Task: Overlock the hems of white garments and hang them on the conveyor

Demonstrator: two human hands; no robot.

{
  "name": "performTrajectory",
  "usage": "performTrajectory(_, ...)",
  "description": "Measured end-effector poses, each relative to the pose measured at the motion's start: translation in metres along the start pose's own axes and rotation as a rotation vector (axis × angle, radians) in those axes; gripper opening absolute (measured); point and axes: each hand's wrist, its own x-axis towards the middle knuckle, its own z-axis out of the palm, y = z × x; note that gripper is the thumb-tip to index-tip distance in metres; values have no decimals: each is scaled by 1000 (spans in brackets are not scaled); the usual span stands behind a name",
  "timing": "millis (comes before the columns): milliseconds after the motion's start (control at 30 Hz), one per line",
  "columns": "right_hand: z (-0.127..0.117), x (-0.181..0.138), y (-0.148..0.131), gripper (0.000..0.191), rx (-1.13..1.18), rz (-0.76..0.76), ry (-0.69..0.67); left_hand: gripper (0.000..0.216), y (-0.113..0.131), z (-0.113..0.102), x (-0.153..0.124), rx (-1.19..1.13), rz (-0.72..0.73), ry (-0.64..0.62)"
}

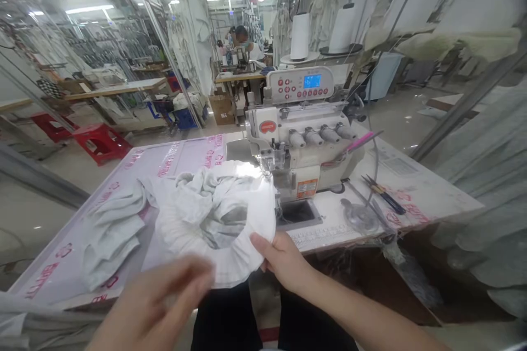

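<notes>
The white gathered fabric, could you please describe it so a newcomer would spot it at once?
Find the sewing machine on the table. At its left front is the white gathered fabric. Its rounded, pleated white band sets it apart from the greyish cloth further left.

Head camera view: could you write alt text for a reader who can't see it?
A person's right hand pinches the edge of a gathered white cloth beside a sewing machine; the left hand, blurred, is at its near edge. More pale fabric lies to the left on the table. In the background, another person is at a second table.
</notes>
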Motion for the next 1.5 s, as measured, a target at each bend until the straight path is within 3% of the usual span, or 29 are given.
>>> performTrajectory(100, 2, 0, -3, 49, -87, -32, 17, 25, 20, 40, 29, -103, 45, -115)
performTrajectory(200, -12, 4, -12, 47, -168, 22, -19, 28, 21, 77, 50, -241, 92, -28)
performTrajectory(300, -33, 14, -25, 44, -245, 52, 5, 28, 16, 89, 52, -297, 106, 43)
performTrajectory(433, -38, 30, -30, 47, -212, 61, 164, 27, 17, 80, 45, -514, 47, -33)
performTrajectory(567, -22, 27, -20, 44, 6, -110, 341, 30, 18, 75, 31, -630, -54, -33)
performTrajectory(633, -17, 20, -14, 42, 60, -132, 366, 34, 13, 77, 22, -643, -83, -47)
performTrajectory(700, -15, 13, -9, 40, 61, -90, 318, 35, 6, 82, 15, -659, -97, -80)
performTrajectory(833, -14, 6, -4, 38, 25, 71, 56, 31, -8, 84, 24, -634, -101, -169)
performTrajectory(867, -14, 5, -4, 40, 24, 92, 24, 31, -12, 81, 31, -598, -89, -128)
performTrajectory(933, -11, 5, -5, 43, 52, 108, 17, 30, -18, 74, 48, -460, -59, 108)
performTrajectory(1000, -8, 6, -7, 43, 105, 106, 14, 46, -25, 67, 65, -242, -36, 326)
performTrajectory(1033, -8, 7, -8, 43, 123, 98, 7, 59, -28, 64, 73, -133, -37, 344)
performTrajectory(1100, -7, 7, -11, 43, 123, 82, 1, 62, -33, 57, 84, 14, -43, 215)
performTrajectory(1200, -7, 5, -13, 43, 123, 99, 11, 40, -34, 39, 89, 22, 23, 40)
performTrajectory(1367, -7, -3, -1, 42, 96, 75, 42, 28, -24, 9, 83, 50, 172, 21)
performTrajectory(1500, -9, -3, -1, 42, -15, 20, 66, 30, -16, 8, 84, 113, 212, 43)
